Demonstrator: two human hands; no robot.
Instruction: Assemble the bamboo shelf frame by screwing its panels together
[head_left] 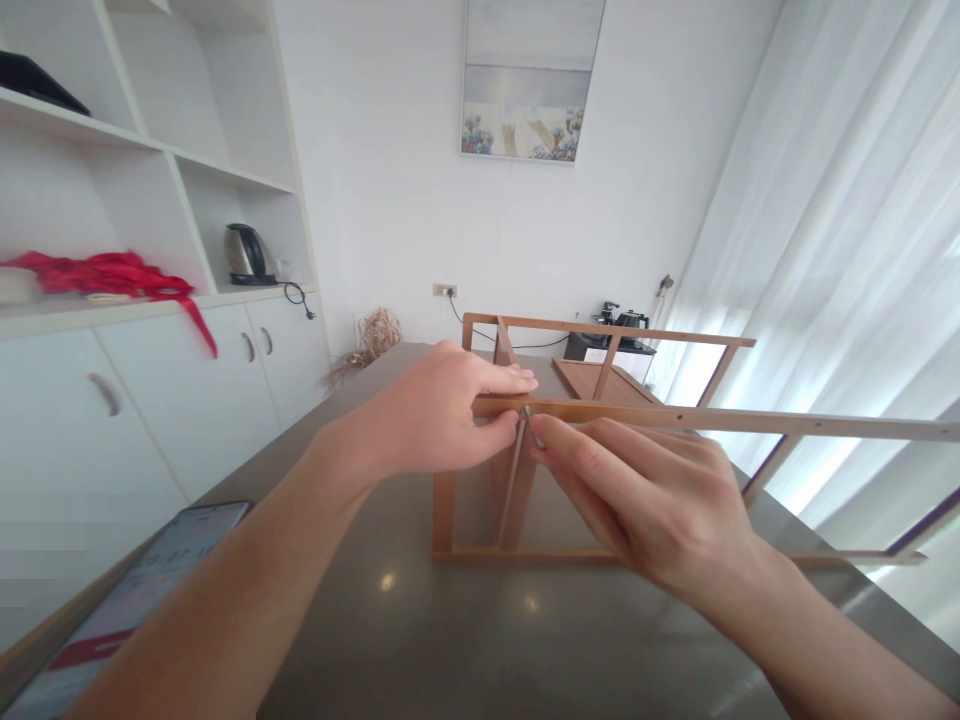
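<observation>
A light brown wooden frame (735, 421) with long rails and crosspieces lies on its side on the grey table. My left hand (442, 410) grips the near upper rail close to its left end, fingers over the top and thumb on the front. Just right of that thumb, my right hand (660, 490) pinches a small bent metal hex key (535, 436) between thumb and forefinger. The key's upper end meets the rail where a crosspiece joins it; whether it sits in a screw is too small to tell. Small holes dot the rail farther right.
The grey table (330, 620) has a phone (187, 540) at its left edge. Behind the frame are a wooden panel (600, 382) and a dark kettle (631, 320). White cabinets (180, 400) stand left, and white curtains (847, 250) hang right.
</observation>
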